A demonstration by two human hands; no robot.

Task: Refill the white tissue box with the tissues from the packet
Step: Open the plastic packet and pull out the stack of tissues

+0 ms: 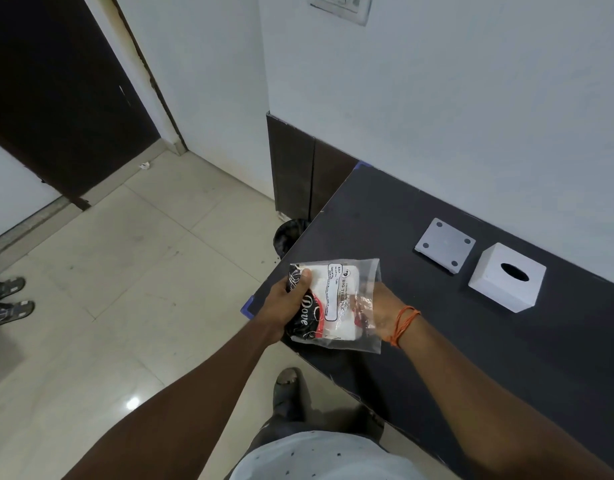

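Packet (333,301): pinched by your left hand (286,306) and right hand (378,308); tearing hard risks spilling tissues short of box (506,277), 2 o'clock

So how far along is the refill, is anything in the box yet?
Done: the white tissue box sits on the dark table with its base plate off and lying beside it. In hand: the left hand and right hand hold the tissue packet, tissues still inside. Left: pulling them out, loading the box, refitting the base. No tissue shows at the slot.
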